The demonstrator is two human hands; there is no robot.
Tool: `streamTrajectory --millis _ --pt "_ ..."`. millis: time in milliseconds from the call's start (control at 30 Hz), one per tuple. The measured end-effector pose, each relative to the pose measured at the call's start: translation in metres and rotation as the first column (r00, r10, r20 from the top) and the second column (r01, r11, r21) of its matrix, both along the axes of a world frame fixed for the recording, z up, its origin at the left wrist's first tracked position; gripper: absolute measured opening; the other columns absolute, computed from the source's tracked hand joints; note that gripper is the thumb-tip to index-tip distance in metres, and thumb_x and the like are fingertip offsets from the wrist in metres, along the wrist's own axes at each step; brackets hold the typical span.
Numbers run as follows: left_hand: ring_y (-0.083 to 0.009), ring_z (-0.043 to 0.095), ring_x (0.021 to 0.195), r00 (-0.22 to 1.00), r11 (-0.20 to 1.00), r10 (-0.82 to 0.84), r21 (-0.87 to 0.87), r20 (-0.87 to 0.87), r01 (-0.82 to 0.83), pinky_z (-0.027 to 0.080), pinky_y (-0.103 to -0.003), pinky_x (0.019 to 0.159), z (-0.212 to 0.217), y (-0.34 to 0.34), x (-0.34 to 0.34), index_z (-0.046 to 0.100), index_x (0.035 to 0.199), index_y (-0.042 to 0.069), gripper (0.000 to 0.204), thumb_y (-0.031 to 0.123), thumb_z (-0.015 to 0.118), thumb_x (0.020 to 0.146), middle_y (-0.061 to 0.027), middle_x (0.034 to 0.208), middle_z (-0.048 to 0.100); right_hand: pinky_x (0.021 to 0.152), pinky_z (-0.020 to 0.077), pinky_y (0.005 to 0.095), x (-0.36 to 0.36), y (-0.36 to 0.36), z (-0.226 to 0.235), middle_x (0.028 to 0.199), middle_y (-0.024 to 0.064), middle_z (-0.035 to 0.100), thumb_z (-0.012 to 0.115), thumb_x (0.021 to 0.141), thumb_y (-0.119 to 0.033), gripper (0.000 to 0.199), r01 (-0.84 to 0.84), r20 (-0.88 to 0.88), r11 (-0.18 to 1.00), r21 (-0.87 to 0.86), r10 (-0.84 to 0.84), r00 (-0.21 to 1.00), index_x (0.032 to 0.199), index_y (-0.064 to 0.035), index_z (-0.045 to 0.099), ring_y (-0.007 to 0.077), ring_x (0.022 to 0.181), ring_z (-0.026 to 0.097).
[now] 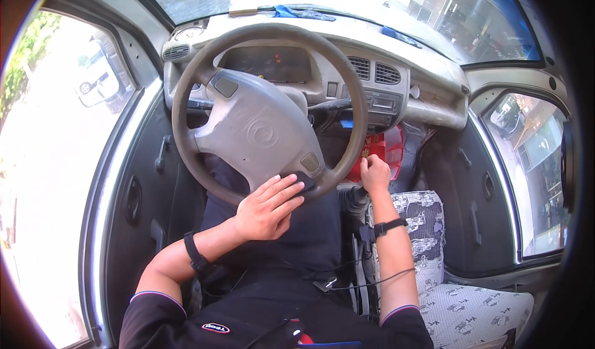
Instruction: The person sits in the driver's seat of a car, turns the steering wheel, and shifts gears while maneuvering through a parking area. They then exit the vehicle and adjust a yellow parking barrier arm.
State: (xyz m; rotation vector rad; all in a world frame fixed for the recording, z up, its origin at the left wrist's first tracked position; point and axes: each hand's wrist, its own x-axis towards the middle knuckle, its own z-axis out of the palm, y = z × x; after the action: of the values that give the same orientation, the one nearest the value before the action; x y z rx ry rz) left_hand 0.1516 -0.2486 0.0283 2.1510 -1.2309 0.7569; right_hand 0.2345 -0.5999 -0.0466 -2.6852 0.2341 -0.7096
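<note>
Small car cabin, driver's seat, daylight through all windows. Grey steering wheel [263, 116] fills centre view, hiding part of the instrument panel [273, 64]. Left hand [268, 207]: fingers extended, resting flat on the wheel's lower rim. Right hand [375, 174]: fingers curled closed at a spot low beside the wheel; what they grip cannot be told. Red bag [384, 147] behind it. Patterned passenger seat [458, 305] at right.
</note>
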Motion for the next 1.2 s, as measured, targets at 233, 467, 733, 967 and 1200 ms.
streamTrajectory --millis 233,467,733,967,1200 --pt "-0.0326 0.055 0.129 0.990 0.986 -0.143 0.079 -0.016 0.144 0.043 -0.046 0.108 0.004 -0.020 0.001 0.068 0.108 0.004 0.039 0.003 0.063 0.070 -0.0142 0.130 0.063 0.078 0.0535 0.0450 0.018 0.015 0.002 0.090 0.0176 0.068 0.067 0.085 -0.024 0.020 -0.040 -0.003 0.980 0.194 0.041 0.999 0.091 -0.0051 0.067 0.0363 0.085 0.067" --pt "-0.0375 0.048 0.135 0.956 0.953 -0.289 0.078 -0.055 0.293 0.038 -0.051 0.111 0.015 -0.098 0.015 0.066 0.111 0.003 0.039 0.006 0.063 0.072 -0.0143 0.132 0.060 0.082 0.0521 0.0418 -0.104 -0.031 -0.031 0.095 0.0174 0.068 0.069 0.085 -0.020 0.025 -0.040 -0.178 0.929 0.367 0.112 0.978 0.102 -0.0025 0.065 0.0343 0.091 0.067" --pt "-0.0348 0.049 0.133 0.987 0.981 -0.151 -0.118 0.050 0.156 0.035 -0.051 0.112 0.040 -0.164 0.044 0.066 0.109 0.005 0.039 0.003 0.061 0.070 -0.0112 0.127 0.063 0.086 0.0523 0.0413 -0.194 -0.021 -0.103 0.097 0.0195 0.071 0.070 0.086 -0.036 0.039 0.232 -0.622 0.868 0.439 0.106 0.776 0.106 -0.0025 0.067 0.0347 0.095 0.068" --pt "-0.0328 0.053 0.130 0.964 0.963 -0.266 0.033 -0.022 0.267 0.037 -0.049 0.112 0.020 -0.133 0.026 0.068 0.103 0.005 0.035 0.003 0.064 0.069 -0.0091 0.117 0.067 0.083 0.0516 0.0402 -0.185 -0.019 -0.118 0.091 0.0198 0.070 0.069 0.087 -0.040 0.044 0.373 -0.650 0.741 0.558 0.111 0.752 0.100 0.0014 0.069 0.0305 0.090 0.069" --pt "-0.0331 0.057 0.126 0.928 0.929 -0.368 0.026 -0.048 0.370 0.036 -0.051 0.111 0.024 -0.117 0.020 0.068 0.101 0.003 0.033 0.000 0.063 0.069 -0.0100 0.114 0.068 0.073 0.0511 0.0357 -0.206 -0.022 -0.063 0.085 0.0145 0.071 0.069 0.086 -0.033 0.038 0.356 -0.606 0.673 0.648 0.172 0.777 0.093 0.0036 0.071 0.0222 0.078 0.066"
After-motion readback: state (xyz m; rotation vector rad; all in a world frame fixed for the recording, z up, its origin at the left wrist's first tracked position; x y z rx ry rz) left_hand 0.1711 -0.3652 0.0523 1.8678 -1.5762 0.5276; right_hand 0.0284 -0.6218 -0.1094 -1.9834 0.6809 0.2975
